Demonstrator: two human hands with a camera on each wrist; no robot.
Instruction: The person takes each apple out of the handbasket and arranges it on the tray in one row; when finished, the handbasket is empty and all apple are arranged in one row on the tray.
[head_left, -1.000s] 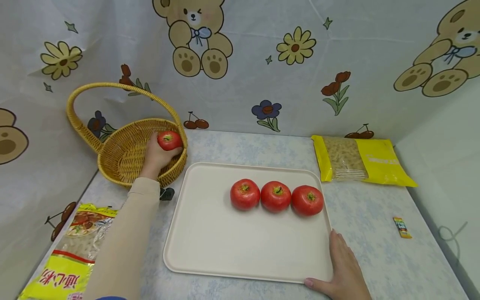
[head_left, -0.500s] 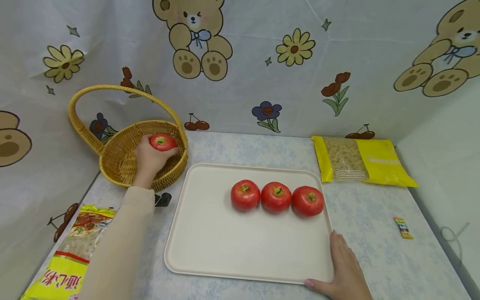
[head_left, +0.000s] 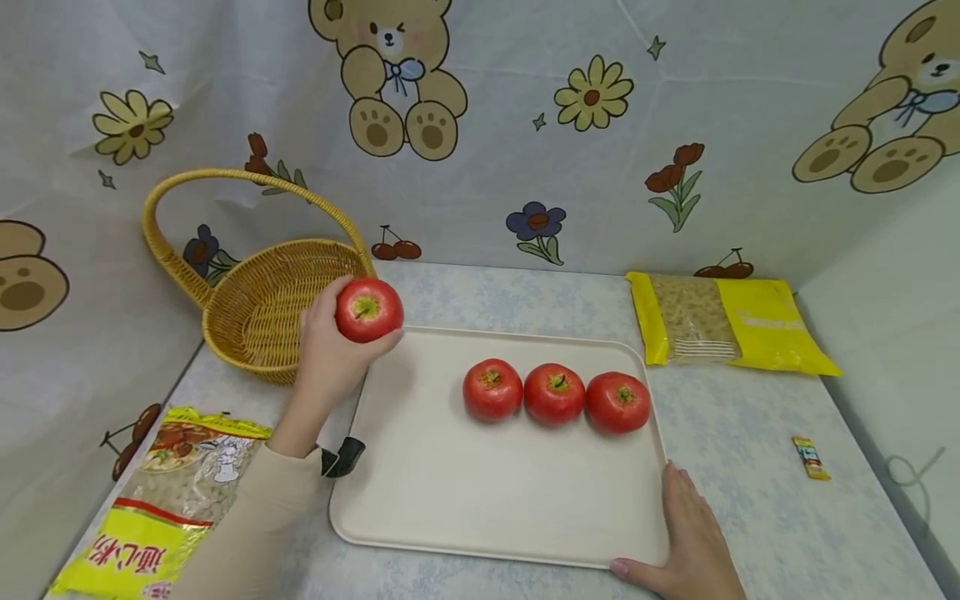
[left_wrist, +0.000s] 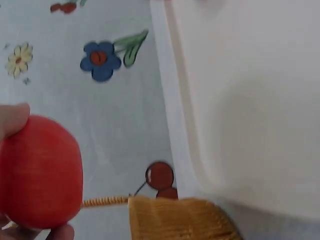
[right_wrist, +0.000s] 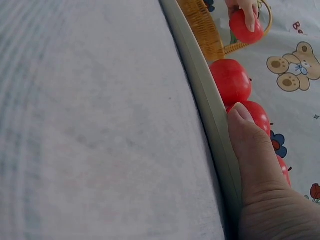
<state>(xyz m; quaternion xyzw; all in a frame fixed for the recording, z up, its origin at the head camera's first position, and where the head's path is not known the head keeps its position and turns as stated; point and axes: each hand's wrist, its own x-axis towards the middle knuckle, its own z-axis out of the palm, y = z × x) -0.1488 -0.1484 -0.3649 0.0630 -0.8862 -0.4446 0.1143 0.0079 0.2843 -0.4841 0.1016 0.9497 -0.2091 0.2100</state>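
Observation:
Lifted above the basket's right rim and the tray's back left corner, a red apple (head_left: pixel 369 310) sits in the grip of my left hand (head_left: pixel 330 358), thumb on its near side. The left wrist view shows the same apple (left_wrist: pixel 42 175) close up, with part of the hand around it. On the white tray (head_left: pixel 450 492), three red apples (head_left: pixel 554 394) form a row toward the back right. My right hand (head_left: pixel 693 542) rests at the tray's front right corner, fingers straight along its side and thumb at the front edge. The yellow wicker basket (head_left: pixel 255 317) stands at the back left.
The basket's tall arched handle (head_left: pixel 247 173) rises over it. A yellow bag of pasta (head_left: pixel 172 492) lies at the front left, another yellow bag (head_left: pixel 757 325) at the back right. A small packet (head_left: pixel 811 458) lies on the right. A printed cloth (head_left: pixel 480 100) hangs behind.
My left hand has raised the apple out of the basket and carried it right, toward the tray's back left corner. The right hand has stayed in place.

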